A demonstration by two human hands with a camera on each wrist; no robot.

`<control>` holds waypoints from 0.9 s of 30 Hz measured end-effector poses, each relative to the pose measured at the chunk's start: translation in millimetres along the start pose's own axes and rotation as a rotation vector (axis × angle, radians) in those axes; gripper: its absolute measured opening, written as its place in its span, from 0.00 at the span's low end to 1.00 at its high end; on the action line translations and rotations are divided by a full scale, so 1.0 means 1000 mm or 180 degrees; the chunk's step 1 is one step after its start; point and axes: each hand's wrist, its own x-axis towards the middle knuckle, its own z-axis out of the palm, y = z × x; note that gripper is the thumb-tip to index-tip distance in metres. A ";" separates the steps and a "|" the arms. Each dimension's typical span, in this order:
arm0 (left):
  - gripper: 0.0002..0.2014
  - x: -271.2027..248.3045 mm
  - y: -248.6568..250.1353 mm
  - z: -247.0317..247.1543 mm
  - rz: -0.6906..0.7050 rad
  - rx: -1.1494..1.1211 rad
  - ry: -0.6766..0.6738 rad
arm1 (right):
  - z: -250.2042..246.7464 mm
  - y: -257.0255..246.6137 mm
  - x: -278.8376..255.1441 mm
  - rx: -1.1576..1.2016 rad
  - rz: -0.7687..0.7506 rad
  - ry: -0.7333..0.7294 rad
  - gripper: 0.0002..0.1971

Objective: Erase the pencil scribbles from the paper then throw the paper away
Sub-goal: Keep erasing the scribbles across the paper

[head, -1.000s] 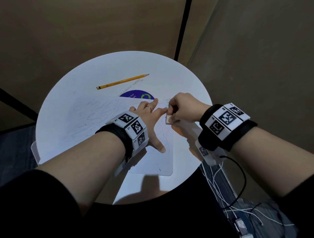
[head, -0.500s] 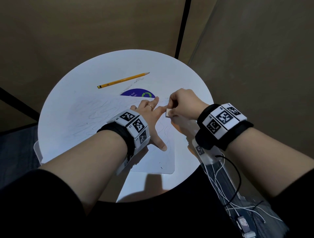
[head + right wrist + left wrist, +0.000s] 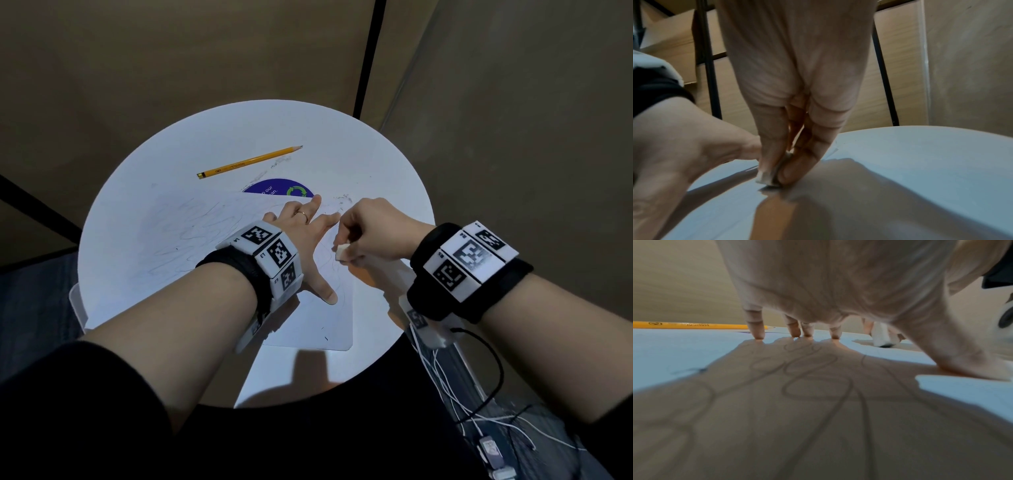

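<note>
Paper (image 3: 205, 240), marked all over with faint pencil scribbles (image 3: 809, 369), lies flat on the round white table (image 3: 376, 164), reaching from the left part of the top to its near right edge; its near right corner sits close to the table's near rim. The left hand (image 3: 301, 246) rests on the sheet with fingers straight and spread, the fingertips (image 3: 758, 335) and the thumb pressing down on the sheet, and a ring shows on one finger. In the left wrist view the looping lines run under the palm's shadow.

The right hand (image 3: 373, 233) is just beside the left, toward the table's right edge, its fingers curled and pinching a small white eraser (image 3: 342, 253) between thumb and fingertips. The right wrist view shows the eraser (image 3: 767, 176) touching the paper, its lower edge dark with graphite. Small crumbs lie on the table just beyond the two hands.

A yellow pencil (image 3: 250, 162) lies on the far part of the table, well apart from the sheet, its tip pointing toward the far right. Between pencil and paper a round blue sticker (image 3: 279, 188) with a green arrow mark is partly covered by the sheet's far edge. White cables (image 3: 445, 387) hang below the right wrist, off the table's near right edge.
</note>
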 end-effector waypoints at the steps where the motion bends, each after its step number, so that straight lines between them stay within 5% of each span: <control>1: 0.64 0.000 0.000 0.001 0.0000 0.0005 -0.0007 | -0.001 0.000 0.001 0.0030 0.0044 -0.0032 0.06; 7: 0.62 0.000 -0.002 0.001 0.0035 -0.0028 0.0020 | -0.003 0.001 0.011 -0.0157 0.0037 0.0531 0.07; 14: 0.64 -0.001 0.001 -0.002 0.0000 0.0027 -0.0030 | -0.001 -0.002 0.001 0.0008 0.0056 0.0020 0.03; 19: 0.63 0.001 0.000 -0.003 -0.0005 0.0065 -0.0027 | -0.006 -0.002 0.008 -0.0186 -0.0007 0.0570 0.07; 21: 0.62 0.000 0.000 -0.003 0.0002 0.0066 -0.0036 | -0.002 -0.004 0.001 -0.0129 -0.0065 0.0303 0.04; 24: 0.63 -0.001 0.000 -0.003 0.0007 0.0111 -0.0030 | 0.002 -0.007 -0.009 -0.0053 -0.0096 -0.0191 0.13; 27: 0.61 -0.001 -0.001 -0.002 0.0041 0.0122 -0.0040 | -0.001 -0.005 0.000 -0.0165 -0.0112 0.0012 0.06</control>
